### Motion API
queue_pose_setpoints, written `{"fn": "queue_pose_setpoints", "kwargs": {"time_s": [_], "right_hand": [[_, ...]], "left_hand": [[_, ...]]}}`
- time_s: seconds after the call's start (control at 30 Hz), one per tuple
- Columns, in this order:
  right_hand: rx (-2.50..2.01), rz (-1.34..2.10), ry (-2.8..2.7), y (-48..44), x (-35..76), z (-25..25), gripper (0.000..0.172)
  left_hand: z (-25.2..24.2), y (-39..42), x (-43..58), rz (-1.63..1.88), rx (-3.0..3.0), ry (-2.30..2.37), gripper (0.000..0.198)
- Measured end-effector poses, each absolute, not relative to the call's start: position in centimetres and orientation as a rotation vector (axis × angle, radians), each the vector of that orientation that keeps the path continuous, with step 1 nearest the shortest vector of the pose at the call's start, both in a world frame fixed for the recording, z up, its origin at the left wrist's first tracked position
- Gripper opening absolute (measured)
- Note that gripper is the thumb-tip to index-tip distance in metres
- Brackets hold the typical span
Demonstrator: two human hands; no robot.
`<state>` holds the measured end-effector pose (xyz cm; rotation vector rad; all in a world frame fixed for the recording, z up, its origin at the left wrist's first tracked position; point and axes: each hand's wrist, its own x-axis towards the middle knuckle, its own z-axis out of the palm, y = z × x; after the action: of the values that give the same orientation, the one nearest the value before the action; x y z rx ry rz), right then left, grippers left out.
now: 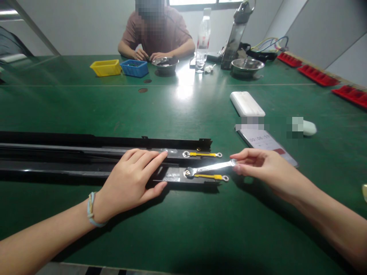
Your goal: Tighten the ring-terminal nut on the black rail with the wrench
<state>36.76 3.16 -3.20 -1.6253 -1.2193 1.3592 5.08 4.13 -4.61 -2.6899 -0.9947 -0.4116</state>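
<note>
My right hand (258, 164) pinches the free end of a silver combination wrench (213, 166) between thumb and fingertips. The wrench's other end sits around a nut (187, 172) on the nearer black metal rail (205, 185). Beside it, a yellow wire lead with a ring terminal (213, 177) extends from the nut past the rail's end. My left hand (132, 179) lies across the rails with fingers outstretched and thumb apart, pressing on them; its palm hides part of them. On the farther black rail (197, 143), a second yellow lead (203, 154) is attached at another nut.
A phone (266, 143) showing a timer, a white power bank (247, 104) and a pale rounded object (309, 128) lie to the right. Farther back are yellow (105, 68) and blue bins (134, 68), metal bowls (248, 68) and bottles (202, 46). A person (160, 34) sits opposite.
</note>
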Motion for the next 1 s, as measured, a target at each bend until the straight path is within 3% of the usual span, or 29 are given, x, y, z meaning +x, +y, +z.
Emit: {"fn": "queue_pose_setpoints", "kwargs": {"time_s": [0.4,0.83,1.0], "right_hand": [[-1.621,1.370,-1.276,2.6,36.6,-2.0,0.038],[-1.512,1.410,-1.494,1.7,36.3,-0.7,0.024],[-1.524,1.472,-1.418,1.7,36.3,-0.7,0.026]], "left_hand": [[-4.1,3.6,4.9,-0.418,-2.684,-1.004,0.052],[-4.3,4.3,4.8,-0.429,-2.707,-1.030,0.053],[-4.2,4.2,4.9,-0.428,-2.703,-1.009,0.053]]}}
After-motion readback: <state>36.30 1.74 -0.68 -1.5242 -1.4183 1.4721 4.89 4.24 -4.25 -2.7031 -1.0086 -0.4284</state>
